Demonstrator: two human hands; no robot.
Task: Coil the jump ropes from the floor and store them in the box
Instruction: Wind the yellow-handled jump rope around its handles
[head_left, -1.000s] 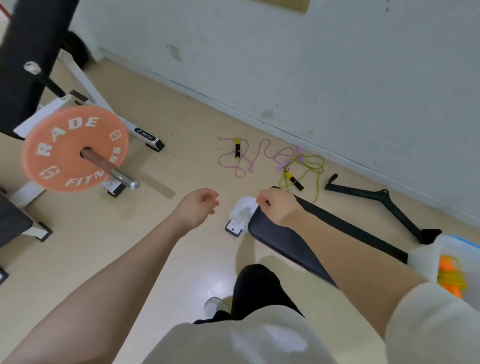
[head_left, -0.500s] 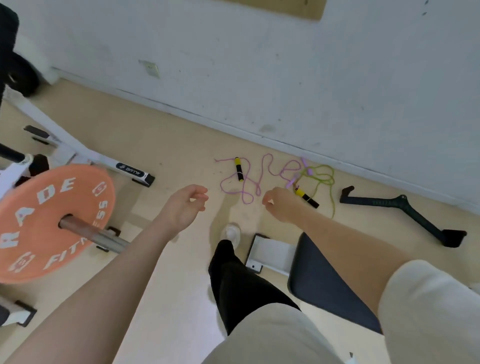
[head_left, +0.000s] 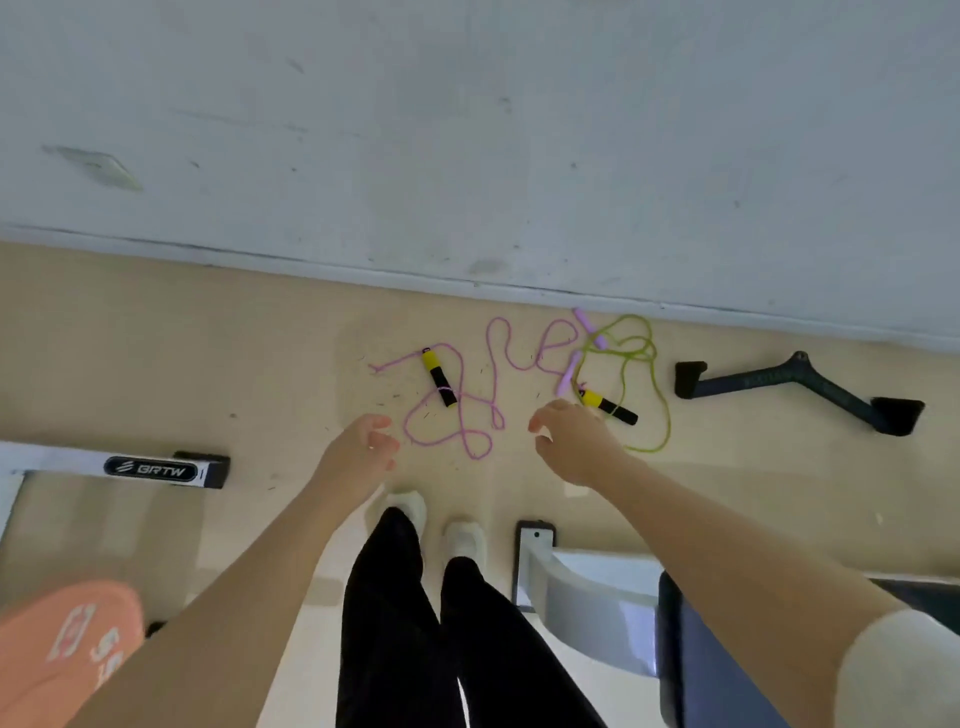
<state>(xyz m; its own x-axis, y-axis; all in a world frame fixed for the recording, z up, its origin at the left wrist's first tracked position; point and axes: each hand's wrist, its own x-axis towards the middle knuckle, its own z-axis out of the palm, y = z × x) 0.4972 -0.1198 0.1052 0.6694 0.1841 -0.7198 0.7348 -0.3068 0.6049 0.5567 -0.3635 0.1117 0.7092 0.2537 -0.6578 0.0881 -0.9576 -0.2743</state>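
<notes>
Both hands are held loosely curled and empty at frame centre: left hand (head_left: 363, 447) beside the pink rope (head_left: 467, 410), right hand (head_left: 574, 441) near a yellow-black handle (head_left: 608, 406).

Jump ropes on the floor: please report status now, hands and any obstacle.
Left hand and right hand open, empty, above ropes. Pink rope and green rope uncoiled, overlapping near wall. Box not in view. Black cable handle lies beside them, apart.
</notes>
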